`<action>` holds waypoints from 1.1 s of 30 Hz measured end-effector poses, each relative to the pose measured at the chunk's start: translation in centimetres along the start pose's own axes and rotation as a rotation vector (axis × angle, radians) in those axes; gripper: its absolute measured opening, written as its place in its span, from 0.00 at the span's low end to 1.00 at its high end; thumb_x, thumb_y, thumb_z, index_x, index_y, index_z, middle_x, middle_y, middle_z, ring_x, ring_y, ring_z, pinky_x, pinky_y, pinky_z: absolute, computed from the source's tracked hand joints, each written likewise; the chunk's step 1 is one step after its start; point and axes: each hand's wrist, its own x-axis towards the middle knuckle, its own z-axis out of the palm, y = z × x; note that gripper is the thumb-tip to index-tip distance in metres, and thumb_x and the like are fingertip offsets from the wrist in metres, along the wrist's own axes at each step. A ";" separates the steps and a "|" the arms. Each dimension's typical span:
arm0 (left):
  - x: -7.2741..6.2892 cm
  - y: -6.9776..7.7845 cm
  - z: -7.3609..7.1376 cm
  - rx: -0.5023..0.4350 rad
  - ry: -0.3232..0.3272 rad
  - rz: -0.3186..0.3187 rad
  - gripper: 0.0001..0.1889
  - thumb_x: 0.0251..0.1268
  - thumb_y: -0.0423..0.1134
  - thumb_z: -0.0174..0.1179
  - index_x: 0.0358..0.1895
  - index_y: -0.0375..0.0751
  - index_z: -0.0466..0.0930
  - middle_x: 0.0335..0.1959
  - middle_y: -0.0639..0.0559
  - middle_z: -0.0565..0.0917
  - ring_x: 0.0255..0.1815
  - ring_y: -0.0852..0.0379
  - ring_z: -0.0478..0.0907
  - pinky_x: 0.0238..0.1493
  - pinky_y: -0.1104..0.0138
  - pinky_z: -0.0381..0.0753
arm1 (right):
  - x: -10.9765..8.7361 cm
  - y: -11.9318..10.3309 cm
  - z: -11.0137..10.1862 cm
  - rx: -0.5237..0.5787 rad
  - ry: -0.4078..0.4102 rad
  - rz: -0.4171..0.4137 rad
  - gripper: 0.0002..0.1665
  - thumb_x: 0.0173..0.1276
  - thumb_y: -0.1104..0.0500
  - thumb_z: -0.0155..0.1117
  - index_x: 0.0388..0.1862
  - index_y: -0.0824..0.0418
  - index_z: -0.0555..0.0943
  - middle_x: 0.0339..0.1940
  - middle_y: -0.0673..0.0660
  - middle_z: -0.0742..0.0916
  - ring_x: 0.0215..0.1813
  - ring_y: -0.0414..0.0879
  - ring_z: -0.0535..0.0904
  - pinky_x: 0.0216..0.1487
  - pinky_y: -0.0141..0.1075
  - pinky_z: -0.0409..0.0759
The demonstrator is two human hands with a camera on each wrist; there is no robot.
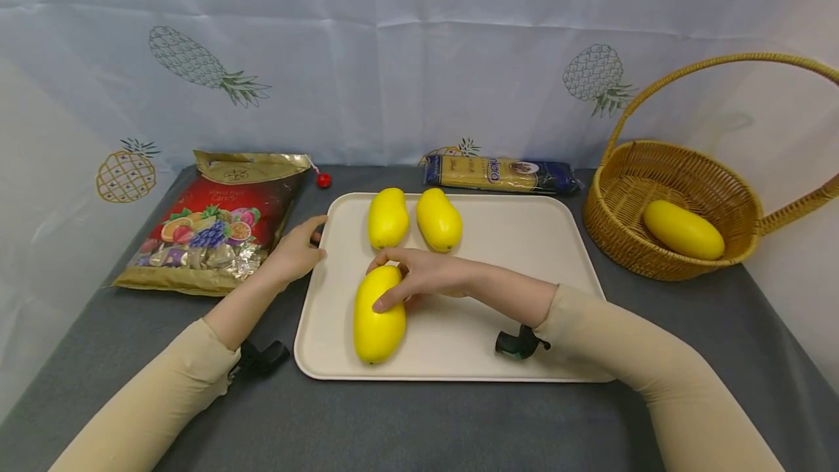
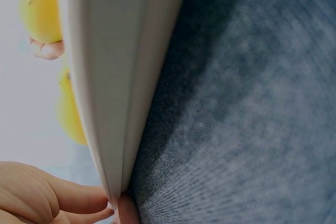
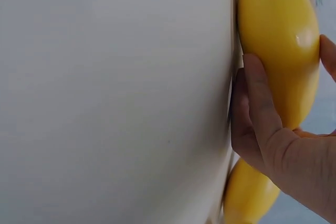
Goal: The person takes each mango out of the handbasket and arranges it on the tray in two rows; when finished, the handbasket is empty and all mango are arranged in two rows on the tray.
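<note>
A cream tray (image 1: pixel 472 348) lies on the grey table, and my left hand (image 1: pixel 295 252) pinches its left rim between thumb and fingers, as the left wrist view shows at the tray edge (image 2: pixel 113 87). My right hand (image 1: pixel 429 274) grips a yellow mango (image 1: pixel 376 333) at the tray's front left, thumb on one side and fingers on the other. In the right wrist view this mango (image 3: pixel 278 30) rests on or just above the tray surface; I cannot tell which. Two more mangoes, a left one (image 1: pixel 388 218) and a right one (image 1: pixel 439 220), lie along the tray's back.
At the right stands a wicker basket (image 1: pixel 623 246) with a tall handle and one mango (image 1: pixel 684 230) inside. A red and gold candy bag (image 1: pixel 210 224) lies left of the tray. Behind the tray is a blue and yellow packet (image 1: pixel 501 174), with a white curtain beyond.
</note>
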 end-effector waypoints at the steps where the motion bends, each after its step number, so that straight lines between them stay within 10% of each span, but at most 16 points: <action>1: 0.0 0.0 0.0 0.001 0.000 -0.002 0.34 0.64 0.26 0.51 0.74 0.28 0.55 0.52 0.29 0.72 0.46 0.40 0.73 0.44 0.60 0.78 | 0.0 0.0 0.0 -0.001 0.005 0.002 0.32 0.63 0.53 0.71 0.64 0.48 0.69 0.54 0.58 0.75 0.49 0.47 0.76 0.48 0.35 0.82; 33: 0.1 -0.1 0.1 -0.029 0.000 0.009 0.34 0.63 0.25 0.48 0.74 0.27 0.55 0.50 0.29 0.72 0.44 0.42 0.74 0.41 0.63 0.77 | -0.1 -0.2 0.4 -0.045 0.129 0.015 0.35 0.63 0.50 0.71 0.68 0.47 0.69 0.47 0.60 0.82 0.41 0.46 0.84 0.47 0.36 0.84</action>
